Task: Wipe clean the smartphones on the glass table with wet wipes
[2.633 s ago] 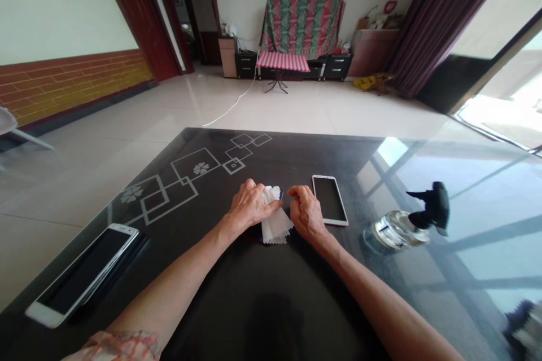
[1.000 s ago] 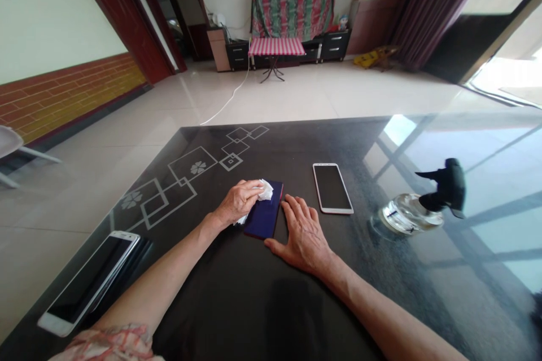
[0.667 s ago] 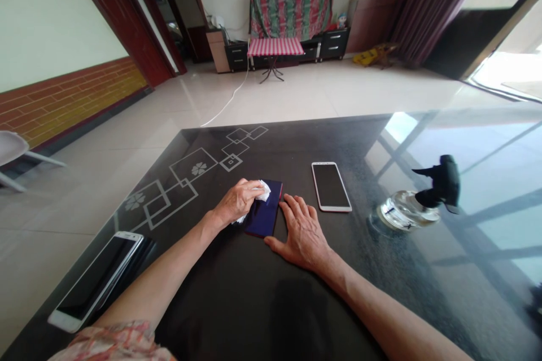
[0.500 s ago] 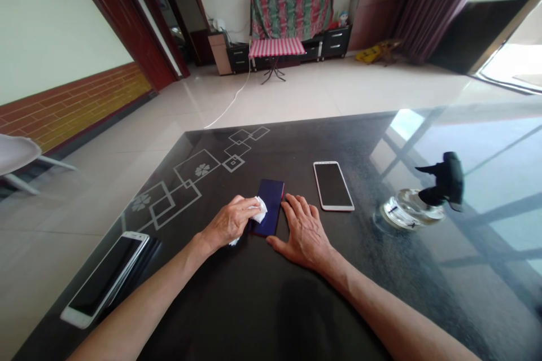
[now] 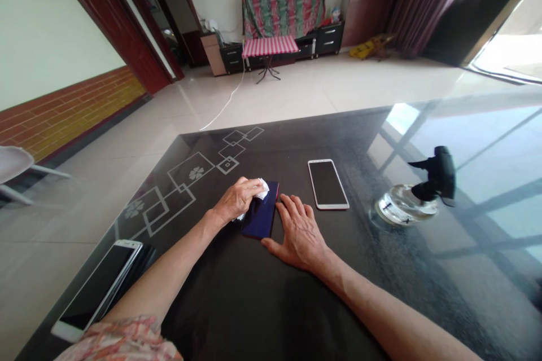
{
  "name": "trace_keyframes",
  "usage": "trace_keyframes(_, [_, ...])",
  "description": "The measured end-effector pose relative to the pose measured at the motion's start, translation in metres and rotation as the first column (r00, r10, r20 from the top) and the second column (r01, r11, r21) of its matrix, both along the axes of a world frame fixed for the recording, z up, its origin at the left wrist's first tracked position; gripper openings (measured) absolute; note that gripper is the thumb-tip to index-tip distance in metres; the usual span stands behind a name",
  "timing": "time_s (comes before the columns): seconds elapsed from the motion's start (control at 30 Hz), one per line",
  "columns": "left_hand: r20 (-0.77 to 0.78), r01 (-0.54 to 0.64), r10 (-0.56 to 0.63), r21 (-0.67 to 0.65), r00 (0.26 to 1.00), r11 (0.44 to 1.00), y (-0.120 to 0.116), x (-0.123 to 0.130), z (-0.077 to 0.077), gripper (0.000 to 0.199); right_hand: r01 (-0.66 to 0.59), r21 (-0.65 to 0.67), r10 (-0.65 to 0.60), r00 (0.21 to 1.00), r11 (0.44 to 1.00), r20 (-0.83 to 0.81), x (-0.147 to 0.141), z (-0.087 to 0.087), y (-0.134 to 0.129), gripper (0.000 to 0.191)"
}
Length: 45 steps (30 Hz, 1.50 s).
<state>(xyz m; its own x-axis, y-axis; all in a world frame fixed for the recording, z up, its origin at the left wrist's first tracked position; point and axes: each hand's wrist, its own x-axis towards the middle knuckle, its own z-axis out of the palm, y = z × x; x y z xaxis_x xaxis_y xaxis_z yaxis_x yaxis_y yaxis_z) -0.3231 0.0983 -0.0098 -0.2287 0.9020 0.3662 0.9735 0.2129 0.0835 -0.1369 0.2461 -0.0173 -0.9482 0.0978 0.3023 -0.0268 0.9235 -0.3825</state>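
Note:
A flat dark blue phone-shaped object (image 5: 261, 217) with a reddish right edge lies on the black table (image 5: 237, 304). My left hand (image 5: 239, 198) is closed on a white tissue (image 5: 263, 189), pressed on the upper part of the blue object. Against that object's right edge rests my right hand (image 5: 298, 231), palm down, fingers extended and thumb near the lower corner. To the right of it lies a white-framed phone (image 5: 328, 184) with a dark screen.
Farther right stands a clear spray bottle (image 5: 404, 205) with a black trigger head. Stacked phones (image 5: 99, 287) lie at the left, beside my left forearm. Beyond the table are a small striped table (image 5: 270, 46) and, at far left, a white chair (image 5: 14, 162).
My left hand with the tissue has moved up along the blue object toward its top edge. A patterned sleeve now shows at the lower left. The whole view has shifted slightly.

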Motion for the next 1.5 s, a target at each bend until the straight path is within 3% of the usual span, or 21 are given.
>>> trace_keyframes(0.23, [0.053, 0.093, -0.089, -0.086, 0.995, 0.992, -0.027, 0.041, 0.015, 0.037, 0.004, -0.011, -0.004, 1.0, 1.0, 0.009, 0.0, 0.0, 0.0, 0.082])
trace_keyframes(0.43, [-0.051, 0.029, -0.042, -0.234, 0.998, 0.972, 0.004, 0.02, 0.027, 0.039, 0.004, -0.024, -0.004, 1.0, 1.0, 0.016, 0.001, 0.001, 0.0, 0.083])
trace_keyframes(0.63, [-0.046, -0.012, 0.002, -0.231, 0.999, 0.973, 0.03, 0.008, 0.027, 0.04, 0.007, -0.029, -0.007, 1.0, 1.0, 0.027, 0.001, 0.001, 0.0, 0.084])
trace_keyframes(0.9, [0.02, 0.075, -0.072, -0.282, 0.997, 0.956, -0.001, 0.038, 0.031, 0.042, 0.007, -0.029, -0.006, 0.999, 1.0, 0.047, 0.001, 0.001, -0.001, 0.086])
trace_keyframes(1.27, [0.015, 0.072, -0.071, -0.104, 0.997, 0.992, 0.032, -0.001, 0.014, 0.041, 0.018, -0.03, -0.017, 0.999, 0.999, 0.046, 0.001, -0.001, -0.001, 0.093])
trace_keyframes(1.5, [0.061, 0.123, -0.117, -0.102, 0.991, 0.987, -0.004, 0.02, 0.016, 0.04, 0.024, -0.024, -0.022, 0.998, 0.999, 0.063, 0.0, 0.0, -0.001, 0.093])
